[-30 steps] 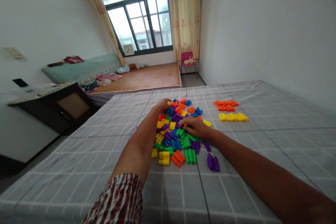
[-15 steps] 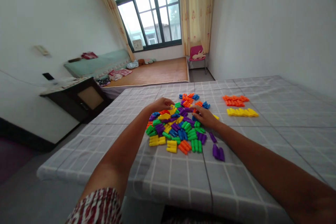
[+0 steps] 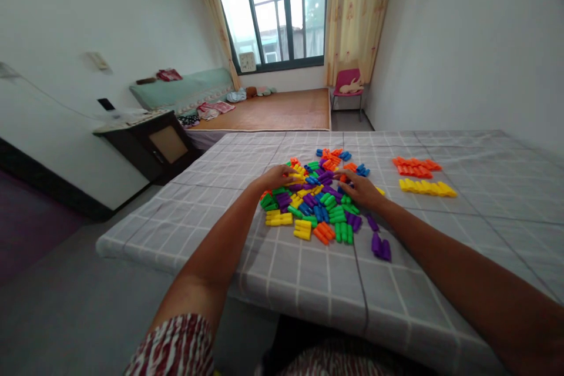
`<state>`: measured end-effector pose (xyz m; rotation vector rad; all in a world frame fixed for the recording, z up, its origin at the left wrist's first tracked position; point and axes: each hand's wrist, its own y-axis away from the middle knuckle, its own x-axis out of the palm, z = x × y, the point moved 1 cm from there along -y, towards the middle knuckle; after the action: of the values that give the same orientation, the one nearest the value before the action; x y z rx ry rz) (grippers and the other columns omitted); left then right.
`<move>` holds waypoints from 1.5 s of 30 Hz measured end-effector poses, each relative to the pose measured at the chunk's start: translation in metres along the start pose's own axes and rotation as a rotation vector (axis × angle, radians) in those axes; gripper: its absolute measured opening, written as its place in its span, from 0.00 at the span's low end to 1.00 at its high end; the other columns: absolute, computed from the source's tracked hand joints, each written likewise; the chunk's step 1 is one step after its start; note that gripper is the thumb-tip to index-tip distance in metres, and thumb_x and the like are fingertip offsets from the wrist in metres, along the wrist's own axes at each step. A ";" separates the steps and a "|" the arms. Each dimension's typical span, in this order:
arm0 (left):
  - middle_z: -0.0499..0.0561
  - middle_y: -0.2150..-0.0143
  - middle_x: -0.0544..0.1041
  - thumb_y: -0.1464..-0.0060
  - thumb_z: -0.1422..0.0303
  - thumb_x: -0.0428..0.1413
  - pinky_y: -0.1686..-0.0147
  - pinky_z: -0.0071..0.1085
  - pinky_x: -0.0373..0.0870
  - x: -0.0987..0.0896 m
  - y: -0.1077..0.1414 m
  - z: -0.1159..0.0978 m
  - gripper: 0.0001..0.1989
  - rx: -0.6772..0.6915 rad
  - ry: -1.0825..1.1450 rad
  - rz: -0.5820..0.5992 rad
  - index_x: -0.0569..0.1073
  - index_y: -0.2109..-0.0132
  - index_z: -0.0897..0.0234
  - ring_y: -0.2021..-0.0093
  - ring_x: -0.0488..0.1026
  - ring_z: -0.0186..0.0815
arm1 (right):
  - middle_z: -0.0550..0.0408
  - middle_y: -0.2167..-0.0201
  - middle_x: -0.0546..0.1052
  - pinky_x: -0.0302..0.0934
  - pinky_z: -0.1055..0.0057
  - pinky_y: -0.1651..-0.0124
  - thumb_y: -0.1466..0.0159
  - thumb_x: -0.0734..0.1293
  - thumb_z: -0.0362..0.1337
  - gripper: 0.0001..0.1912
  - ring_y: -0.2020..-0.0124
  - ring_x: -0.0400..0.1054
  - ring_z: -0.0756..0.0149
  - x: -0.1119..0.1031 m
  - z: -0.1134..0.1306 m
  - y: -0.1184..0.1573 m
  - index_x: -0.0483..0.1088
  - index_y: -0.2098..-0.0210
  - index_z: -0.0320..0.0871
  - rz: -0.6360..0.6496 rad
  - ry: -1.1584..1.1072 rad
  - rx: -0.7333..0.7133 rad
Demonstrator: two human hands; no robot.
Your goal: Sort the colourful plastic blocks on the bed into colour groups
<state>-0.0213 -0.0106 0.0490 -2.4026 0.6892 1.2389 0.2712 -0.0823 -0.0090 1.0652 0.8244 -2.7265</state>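
Observation:
A loose pile of plastic toy building blocks [image 3: 318, 211], made of short joined tubes in green, purple, yellow, blue and orange, lies on the checked tablecloth. My left hand [image 3: 278, 177] reaches over the pile's left side, its fingers spread on yellow blocks [image 3: 298, 171]. At the right side, my right hand [image 3: 359, 188] has thumb and fingers apart, touching the pile beside purple and orange blocks. Some blocks under both hands are hidden. Two purple blocks [image 3: 381, 247] lie apart, near my right forearm.
Joined orange blocks [image 3: 416, 167] and a yellow row [image 3: 428, 188] lie to the right on the table [image 3: 308, 282]. Behind the table stand a bed [image 3: 286, 110], a dark cabinet [image 3: 154, 150] and a pink chair [image 3: 348, 82] by the window.
The view has swung left, so everything sits further right. Relative to the pile, my left hand has shifted left and nearer to me. My right hand stays at the pile's right side.

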 end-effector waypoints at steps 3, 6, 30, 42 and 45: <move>0.51 0.66 0.78 0.45 0.58 0.55 0.56 0.29 0.68 0.008 -0.008 -0.002 0.17 0.016 0.083 -0.067 0.79 0.62 0.68 0.59 0.72 0.37 | 0.45 0.48 0.73 0.59 0.54 0.44 0.36 0.61 0.39 0.22 0.48 0.67 0.53 -0.002 -0.001 -0.002 0.66 0.44 0.43 -0.095 0.110 -0.068; 0.51 0.66 0.77 0.43 0.55 0.53 0.61 0.28 0.70 0.018 -0.013 -0.017 0.21 -0.004 0.415 -0.021 0.76 0.56 0.71 0.64 0.73 0.33 | 0.44 0.46 0.71 0.54 0.52 0.40 0.35 0.61 0.40 0.22 0.44 0.63 0.52 -0.005 0.004 -0.006 0.65 0.43 0.42 -0.187 0.183 -0.111; 0.52 0.64 0.79 0.57 0.49 0.62 0.62 0.33 0.76 0.047 -0.009 -0.058 0.27 -0.065 0.738 -0.163 0.75 0.57 0.66 0.59 0.77 0.39 | 0.47 0.56 0.78 0.66 0.59 0.51 0.45 0.69 0.40 0.22 0.58 0.71 0.59 -0.184 -0.077 0.036 0.74 0.52 0.39 -0.173 0.229 0.337; 0.50 0.68 0.79 0.57 0.51 0.61 0.64 0.33 0.75 0.048 -0.004 -0.052 0.22 -0.061 0.633 -0.157 0.77 0.60 0.64 0.66 0.76 0.36 | 0.46 0.55 0.78 0.65 0.61 0.49 0.50 0.70 0.36 0.23 0.54 0.71 0.57 -0.230 -0.139 0.120 0.76 0.54 0.40 -0.161 0.202 0.643; 0.50 0.68 0.79 0.54 0.53 0.60 0.64 0.31 0.74 0.050 -0.005 -0.049 0.21 -0.038 0.623 -0.139 0.77 0.59 0.64 0.66 0.76 0.36 | 0.46 0.54 0.78 0.64 0.62 0.48 0.50 0.70 0.36 0.23 0.54 0.71 0.56 -0.231 -0.138 0.118 0.76 0.55 0.40 -0.058 0.241 0.633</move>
<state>0.0388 -0.0444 0.0356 -2.8244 0.6429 0.4363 0.5597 -0.1337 0.0046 1.5103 -0.0230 -3.0235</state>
